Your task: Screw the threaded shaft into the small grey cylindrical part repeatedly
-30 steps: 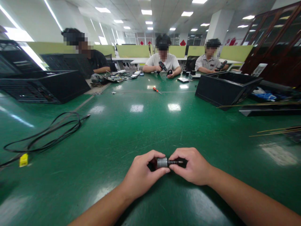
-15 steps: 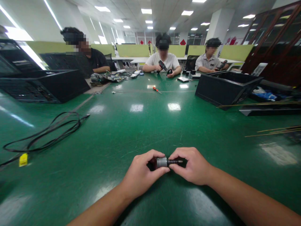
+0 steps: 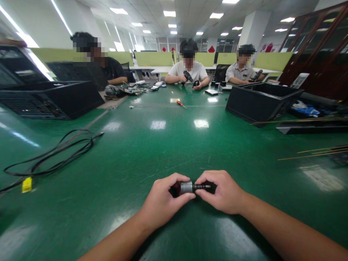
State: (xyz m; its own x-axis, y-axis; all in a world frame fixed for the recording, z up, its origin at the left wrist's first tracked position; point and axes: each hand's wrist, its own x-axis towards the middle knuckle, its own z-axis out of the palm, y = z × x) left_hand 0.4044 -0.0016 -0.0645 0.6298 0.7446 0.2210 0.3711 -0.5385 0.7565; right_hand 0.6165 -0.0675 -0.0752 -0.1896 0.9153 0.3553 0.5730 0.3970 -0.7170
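Observation:
A small metal cylinder with a black spring and a pointed tip (image 3: 186, 187) lies level near the front of the green table (image 3: 174, 145), its tip toward the right. My left hand (image 3: 167, 197) has thumb and fingers closed round the silver cylinder end. On the other side my right hand (image 3: 223, 191) pinches the part where the spring meets the cylinder, with the tip showing inside the curve of its fingers. The two hands' fingertips nearly meet.
Black cable loops (image 3: 62, 152) with a yellow tag (image 3: 27, 185) lie left. An orange screwdriver (image 3: 179, 103) rests further back. Black cases stand at left (image 3: 54, 99) and right (image 3: 252, 103). Three people sit across, two holding power tools. Thin rods (image 3: 312, 151) lie right.
My left hand and the metal part have shifted very slightly left. The person at the far left has moved their head a little.

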